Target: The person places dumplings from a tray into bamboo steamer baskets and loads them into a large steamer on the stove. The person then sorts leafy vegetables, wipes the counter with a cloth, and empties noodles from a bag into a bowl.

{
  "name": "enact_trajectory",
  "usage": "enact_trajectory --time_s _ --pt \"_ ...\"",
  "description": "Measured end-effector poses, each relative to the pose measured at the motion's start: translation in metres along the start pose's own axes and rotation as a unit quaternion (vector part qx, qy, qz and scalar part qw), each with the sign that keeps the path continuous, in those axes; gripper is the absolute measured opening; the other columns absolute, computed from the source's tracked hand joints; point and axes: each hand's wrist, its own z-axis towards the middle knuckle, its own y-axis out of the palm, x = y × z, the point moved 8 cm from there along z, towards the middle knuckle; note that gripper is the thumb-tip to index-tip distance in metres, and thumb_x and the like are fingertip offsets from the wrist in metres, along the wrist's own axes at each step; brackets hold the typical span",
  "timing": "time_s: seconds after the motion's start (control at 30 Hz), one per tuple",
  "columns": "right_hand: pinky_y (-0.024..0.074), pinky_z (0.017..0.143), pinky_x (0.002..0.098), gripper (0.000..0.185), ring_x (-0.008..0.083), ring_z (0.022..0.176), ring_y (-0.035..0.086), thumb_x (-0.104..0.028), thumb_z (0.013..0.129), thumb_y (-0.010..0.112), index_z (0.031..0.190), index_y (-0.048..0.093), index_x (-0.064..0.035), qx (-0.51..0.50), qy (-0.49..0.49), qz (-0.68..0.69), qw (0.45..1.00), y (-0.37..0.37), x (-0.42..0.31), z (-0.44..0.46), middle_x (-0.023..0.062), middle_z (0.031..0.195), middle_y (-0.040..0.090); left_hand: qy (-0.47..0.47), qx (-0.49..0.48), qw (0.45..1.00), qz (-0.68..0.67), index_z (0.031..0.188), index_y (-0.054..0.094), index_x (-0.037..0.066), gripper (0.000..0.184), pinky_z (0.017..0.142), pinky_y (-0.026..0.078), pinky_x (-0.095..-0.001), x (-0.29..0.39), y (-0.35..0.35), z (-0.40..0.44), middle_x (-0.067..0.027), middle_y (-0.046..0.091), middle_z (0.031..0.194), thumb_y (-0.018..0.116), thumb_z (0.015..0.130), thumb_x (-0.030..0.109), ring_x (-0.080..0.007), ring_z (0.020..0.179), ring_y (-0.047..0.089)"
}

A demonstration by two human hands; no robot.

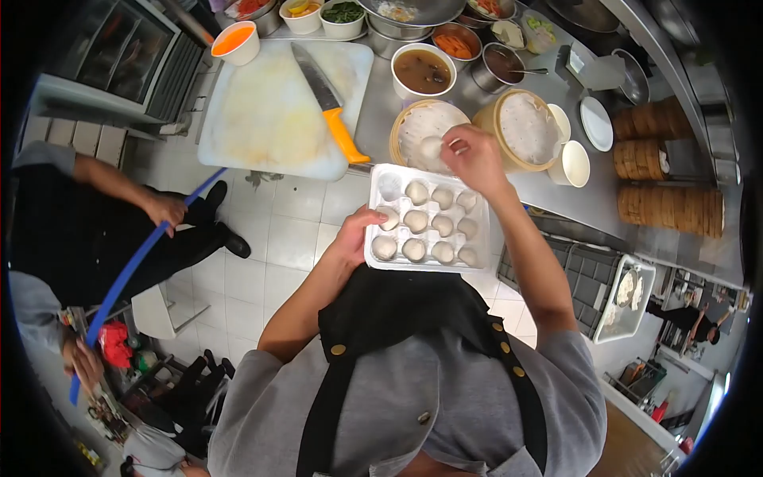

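My left hand (355, 236) is closed on the left side of a white plastic tray (433, 265), held in front of my apron. Pale round dumplings (415, 220) sit in most of the tray's compartments; the back-left one (390, 188) has none. Beyond the tray, my right hand (479, 161) pinches a white dumpling (431, 146) at a bamboo steamer (395, 141) lined with white paper. I cannot tell whether that dumpling touches the paper. Right of this steamer stands a second paper-lined bamboo steamer (531, 131), near my right wrist.
A cutting board (254, 119) bears a yellow-handled knife (330, 107). Behind the steamers are a soup bowl (424, 71) and several ingredient containers. Stacked steamers (668, 211) stand right, above a white bin (632, 298). At left, another person (71, 215) holds a long blue strip (131, 270).
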Motion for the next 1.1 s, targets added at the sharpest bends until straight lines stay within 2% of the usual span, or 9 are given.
enact_trajectory --time_s 0.07,0.23,0.27,0.33,0.4,0.5,0.57,0.77,1.1 --pt "0.0504 0.061 0.0358 0.005 0.027 0.064 0.062 -0.004 0.066 0.064 0.07 0.062 -0.002 -0.018 -0.005 -0.047 0.999 0.011 0.034 0.01 0.0137 0.073 0.062 0.017 0.066 0.998 0.014 0.127 0.039 -0.006 0.061 0.092 0.048 -0.0416 0.001 -0.004 -0.01 -0.0194 0.055 0.116 0.056 0.071 0.008 -0.0312 0.104 0.058" --pt "0.0507 0.066 0.0395 0.006 0.0321 0.069 0.062 -0.003 0.067 0.065 0.073 0.063 -0.0015 -0.053 -0.026 -0.102 0.993 0.04 0.077 0.018 0.0159 0.077 0.063 0.05 0.049 0.997 0.026 0.128 0.039 -0.005 0.062 0.094 0.046 -0.0416 -0.001 0.005 -0.016 -0.0197 0.054 0.117 0.056 0.069 0.006 -0.0305 0.106 0.057" --pt "0.0507 0.067 0.0396 0.008 0.0322 0.07 0.062 -0.003 0.069 0.066 0.077 0.065 -0.0011 -0.07 0.007 -0.047 0.996 0.039 0.085 0.016 0.0165 0.079 0.064 0.055 0.048 0.997 0.025 0.128 0.039 -0.004 0.062 0.094 0.046 -0.0415 -0.003 0.002 -0.015 -0.0197 0.054 0.117 0.056 0.069 0.005 -0.0304 0.106 0.057" --pt "0.0509 0.067 0.0389 0.01 0.0312 0.071 0.063 -0.004 0.07 0.067 0.079 0.066 -0.001 -0.075 -0.004 -0.09 0.993 0.023 0.059 0.017 0.0171 0.082 0.064 0.078 0.048 0.996 0.021 0.118 0.048 -0.01 0.052 0.09 0.049 -0.0415 -0.002 0.011 -0.015 -0.021 0.059 0.107 0.056 0.07 0.008 -0.031 0.098 0.061" --pt "0.0508 0.066 0.0388 0.013 0.0316 0.069 0.063 -0.005 0.071 0.069 0.083 0.067 -0.0013 -0.061 -0.027 -0.097 0.993 0.005 0.032 0.018 0.0169 0.083 0.064 0.085 0.038 0.996 0.013 0.12 0.047 -0.009 0.053 0.09 0.048 -0.0422 -0.002 0.012 -0.013 -0.021 0.059 0.11 0.056 0.071 0.009 -0.0314 0.1 0.06" --pt "0.0502 0.067 0.0396 0.015 0.0328 0.071 0.062 -0.006 0.071 0.07 0.085 0.067 -0.002 -0.153 -0.071 0.055 0.984 0.011 -0.038 -0.008 0.0159 0.083 0.063 0.08 -0.002 0.997 0.013 0.125 0.043 -0.007 0.056 0.094 0.046 -0.0428 -0.004 0.015 -0.009 -0.0199 0.056 0.117 0.057 0.073 0.008 -0.0313 0.106 0.058" --pt "0.05 0.064 0.0345 0.018 0.0271 0.072 0.061 -0.003 0.07 0.071 0.088 0.068 -0.0026 -0.222 -0.109 0.049 0.968 0.031 -0.062 -0.037 0.0115 0.085 0.061 0.07 -0.019 0.997 0.015 0.127 0.042 -0.005 0.056 0.096 0.045 -0.0427 -0.005 0.019 -0.003 -0.0191 0.055 0.119 0.058 0.075 0.006 -0.0306 0.108 0.057" --pt "0.0496 0.07 0.0379 0.026 0.0287 0.083 0.058 -0.011 0.064 0.074 0.088 0.068 -0.0044 -0.215 -0.108 -0.061 0.969 0.038 -0.079 -0.061 0.0112 0.087 0.056 0.058 -0.068 0.995 0.044 0.128 0.04 -0.003 0.053 0.091 0.048 -0.0376 -0.007 0.028 0.004 -0.0148 0.056 0.117 0.06 0.079 0.003 -0.0239 0.107 0.057" --pt "0.0489 0.072 0.0402 0.026 0.0311 0.087 0.053 -0.005 0.061 0.069 0.087 0.065 -0.0025 -0.204 -0.087 -0.12 0.968 0.029 -0.082 -0.067 0.0128 0.09 0.048 0.06 -0.097 0.99 0.079 0.129 0.039 -0.003 0.051 0.088 0.05 -0.0358 -0.009 0.039 0.008 -0.0132 0.057 0.115 0.058 0.082 -0.001 -0.0213 0.103 0.06"
